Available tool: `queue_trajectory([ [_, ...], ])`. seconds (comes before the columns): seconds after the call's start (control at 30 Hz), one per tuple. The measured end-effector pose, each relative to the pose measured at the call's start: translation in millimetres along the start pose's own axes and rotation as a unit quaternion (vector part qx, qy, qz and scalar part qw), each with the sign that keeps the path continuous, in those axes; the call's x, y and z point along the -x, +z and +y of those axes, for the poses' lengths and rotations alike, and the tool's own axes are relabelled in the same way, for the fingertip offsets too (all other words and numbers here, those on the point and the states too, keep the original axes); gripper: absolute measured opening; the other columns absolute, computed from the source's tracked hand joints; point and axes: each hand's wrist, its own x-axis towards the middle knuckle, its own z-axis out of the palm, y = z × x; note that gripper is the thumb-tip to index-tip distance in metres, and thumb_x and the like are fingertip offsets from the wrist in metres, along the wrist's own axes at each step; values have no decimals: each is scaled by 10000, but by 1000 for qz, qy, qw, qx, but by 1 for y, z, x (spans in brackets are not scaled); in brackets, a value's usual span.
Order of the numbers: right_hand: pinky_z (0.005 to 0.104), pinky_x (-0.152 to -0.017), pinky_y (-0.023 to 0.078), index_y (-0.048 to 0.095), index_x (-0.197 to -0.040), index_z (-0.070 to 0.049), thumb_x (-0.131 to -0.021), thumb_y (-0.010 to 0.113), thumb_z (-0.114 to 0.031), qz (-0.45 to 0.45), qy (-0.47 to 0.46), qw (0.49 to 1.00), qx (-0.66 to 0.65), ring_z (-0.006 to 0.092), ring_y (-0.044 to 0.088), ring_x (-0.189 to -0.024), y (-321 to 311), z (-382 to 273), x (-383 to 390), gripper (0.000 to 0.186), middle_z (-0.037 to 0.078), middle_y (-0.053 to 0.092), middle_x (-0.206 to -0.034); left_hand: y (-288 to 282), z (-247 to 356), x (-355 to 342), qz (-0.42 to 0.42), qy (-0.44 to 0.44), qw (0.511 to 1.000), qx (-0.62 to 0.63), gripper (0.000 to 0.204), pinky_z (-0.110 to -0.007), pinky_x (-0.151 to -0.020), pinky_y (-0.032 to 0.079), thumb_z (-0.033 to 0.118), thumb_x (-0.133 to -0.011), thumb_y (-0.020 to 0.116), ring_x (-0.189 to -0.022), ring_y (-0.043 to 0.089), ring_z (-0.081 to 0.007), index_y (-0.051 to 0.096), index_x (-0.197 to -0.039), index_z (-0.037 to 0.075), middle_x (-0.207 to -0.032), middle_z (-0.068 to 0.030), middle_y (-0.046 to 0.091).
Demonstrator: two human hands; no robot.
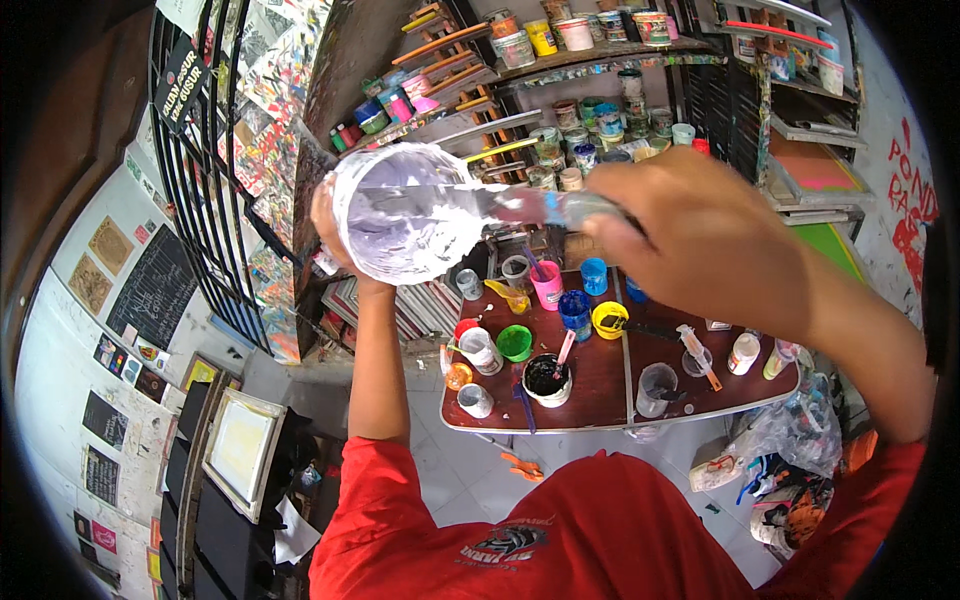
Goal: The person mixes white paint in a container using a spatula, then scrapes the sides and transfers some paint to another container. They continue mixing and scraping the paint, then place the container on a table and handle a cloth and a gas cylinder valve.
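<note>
Raised above the table, a white tub [385, 262] tilts its mouth toward me, its inside smeared with white and pale lilac paint. My left hand [328, 222] is closed around its far left side, with most of the fingers hidden behind it. In my right hand [675, 230] is a paint-stained spatula [515, 205], gripped by its handle. Its blade reaches left into the tub's mouth and carries thick white paint. Below them, a tub of black paint [547, 385] with a pink-handled tool in it stands on the brown table [600, 390].
Several cups crowd the table, among them a green cup [514, 342], a yellow cup [610, 319] and a pink cup [547, 288]. Paint pots line the shelves [610, 65] behind. A plastic bag [800, 430] lies right of the table, and a framed screen [242, 447] leans at left.
</note>
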Motion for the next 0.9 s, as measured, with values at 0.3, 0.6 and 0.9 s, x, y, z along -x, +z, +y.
queue_trajectory([
  [0.3,353,-639,483,569,-807,-49,-792,602,-151,-139,107,981,80,268,610,-675,-32,-23,-15,108,84,594,-722,6,8,0,-31,87,995,22,603,-499,-986,367,117,-729,723,-1141,502,-374,400,-1235,60,-1213,-183,536],
  [0.6,351,-675,486,598,-802,-29,-792,603,-132,-265,296,910,-118,276,598,-688,-56,-18,-45,103,107,595,-714,14,-10,-31,-15,130,991,-3,526,-477,-947,407,66,-754,697,-1068,546,-355,411,-1195,50,-1156,-182,567],
  [0.9,374,-714,469,631,-889,-25,-793,611,-142,23,38,996,75,300,585,-796,-19,8,12,153,135,608,-802,26,18,-32,-22,122,992,6,570,-461,-968,393,56,-742,705,-1095,530,-344,385,-1214,52,-1178,-175,550],
])
